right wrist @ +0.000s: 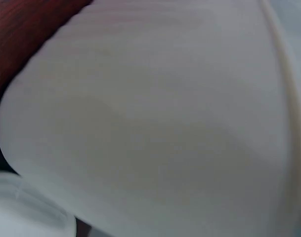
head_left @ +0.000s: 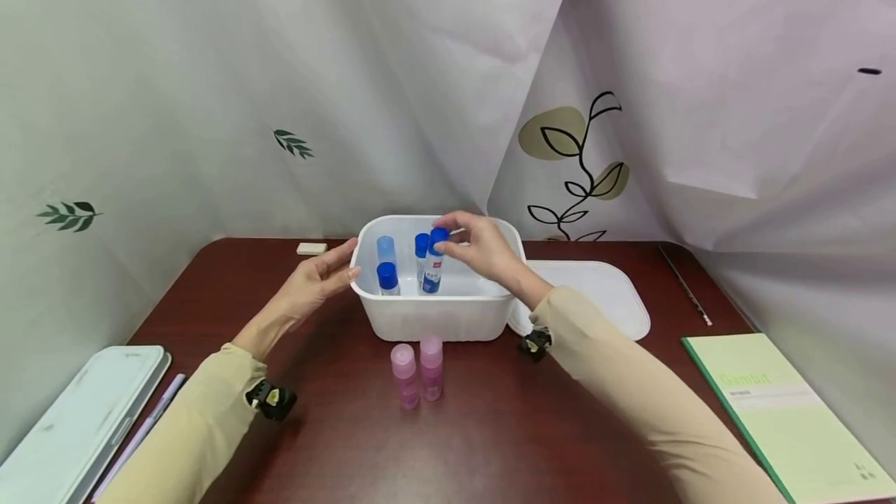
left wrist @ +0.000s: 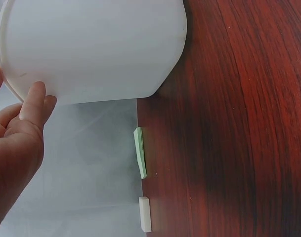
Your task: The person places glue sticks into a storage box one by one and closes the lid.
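Over bin (head_left: 434, 317), hand (head_left: 483, 249) pinching bottle (head_left: 434, 263)

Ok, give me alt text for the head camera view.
A right hand holds a blue-capped bottle over a white tub of similar bottles, while the left hand steadies the tub's side. Two pink bottles stand in front.

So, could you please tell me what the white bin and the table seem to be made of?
White bin: probably plastic, matte and slightly translucent, with smooth moulded rounded corners. Table: looks like dark reddish wood or wood-look veneer, semi-gloss, with visible grain streaks in the left wrist view.
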`<state>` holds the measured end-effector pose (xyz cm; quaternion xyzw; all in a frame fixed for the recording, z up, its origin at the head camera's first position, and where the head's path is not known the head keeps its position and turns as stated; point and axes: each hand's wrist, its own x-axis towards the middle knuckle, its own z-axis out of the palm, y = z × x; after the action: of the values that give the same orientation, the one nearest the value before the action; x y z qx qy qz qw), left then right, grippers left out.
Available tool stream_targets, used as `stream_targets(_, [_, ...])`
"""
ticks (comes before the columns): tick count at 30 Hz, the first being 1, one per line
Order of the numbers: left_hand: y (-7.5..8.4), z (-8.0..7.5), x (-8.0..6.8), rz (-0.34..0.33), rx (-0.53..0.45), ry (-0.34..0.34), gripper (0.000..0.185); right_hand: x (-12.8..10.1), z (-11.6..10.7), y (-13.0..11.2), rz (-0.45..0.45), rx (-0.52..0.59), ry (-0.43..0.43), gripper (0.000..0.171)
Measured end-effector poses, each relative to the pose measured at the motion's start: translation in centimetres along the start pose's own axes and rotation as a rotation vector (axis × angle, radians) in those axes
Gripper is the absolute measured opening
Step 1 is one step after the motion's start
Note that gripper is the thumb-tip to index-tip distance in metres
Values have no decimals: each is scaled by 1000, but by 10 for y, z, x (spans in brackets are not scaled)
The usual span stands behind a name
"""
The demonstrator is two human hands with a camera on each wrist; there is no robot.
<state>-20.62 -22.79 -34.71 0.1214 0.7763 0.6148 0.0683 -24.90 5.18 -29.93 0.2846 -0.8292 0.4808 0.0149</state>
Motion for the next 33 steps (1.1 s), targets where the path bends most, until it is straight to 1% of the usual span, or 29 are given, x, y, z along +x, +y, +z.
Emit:
stream_targets(4, [-1,1,-1,6,8,-1,67,5,12,6,-1,-38,-104,26])
stream_targets(8, [-1,2,0,3,8,4,66,7,18,6,-8,-84,-187,24])
stream_targets(10, [-1,2,0,6,7,1,66,6,20,7,8,-105,-220,24])
stream_targets(15, [-1,3,0,9,2,-2,66,2,20,8,28,-122,-253,28])
stream_targets(18, [-2,3,0,3,4,-1,67,-3,15,6,4,-105,-242,32])
stream_targets(20, [-2,3,0,1,11,0,66,-10,12,3,-39,-82,-190,32])
stream_targets(21, [-3,3,-1,1,13,0,66,-14,10,1,-70,-65,-147,30])
stream_targets(24, [-2,3,0,8,17,-1,66,-35,8,-6,-203,-16,-3,22])
stream_targets(26, [-2,3,0,16,20,-2,66,-51,9,-8,-304,33,36,18])
stream_targets(28, [-2,2,1,22,19,-3,66,-68,11,-8,-393,53,6,17])
stream_targets(30, [-1,1,0,23,17,-3,66,-83,15,-6,-455,37,-73,21])
stream_targets(31, [-1,1,0,22,15,-3,66,-88,18,-5,-474,17,-116,24])
stream_targets(33, [-2,0,-1,23,10,-2,65,-96,23,-2,-477,-49,-190,31])
